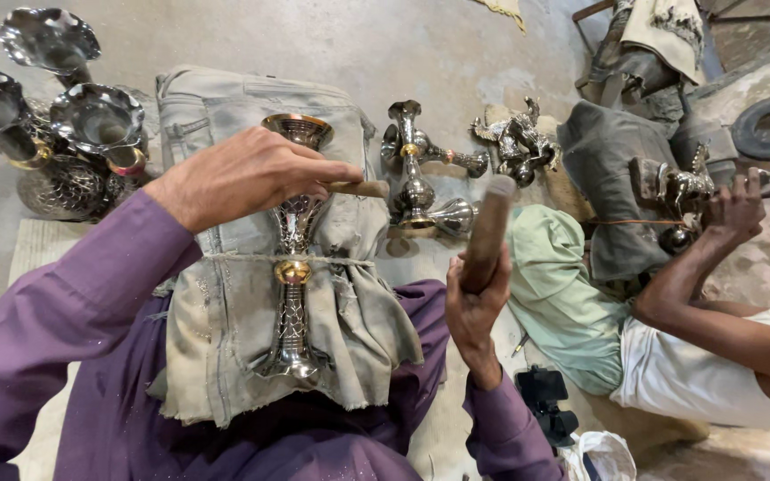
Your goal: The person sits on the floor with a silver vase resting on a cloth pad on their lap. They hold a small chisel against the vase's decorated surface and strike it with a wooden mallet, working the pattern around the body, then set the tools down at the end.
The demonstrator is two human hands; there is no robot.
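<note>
Fingers (314,174) pinch a punch (363,188) (wooden) against the vase (294,267).

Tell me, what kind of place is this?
Probably a small metal craft workshop on a floor. The left hand presses a small tool to a silver vase tied on cloth, the right hand grips a wooden stick, and more shiny vases stand nearby.

Metalcraft workshop: bare concrete floor (385,44), unfinished metal vases (421,169) lying about.
</note>
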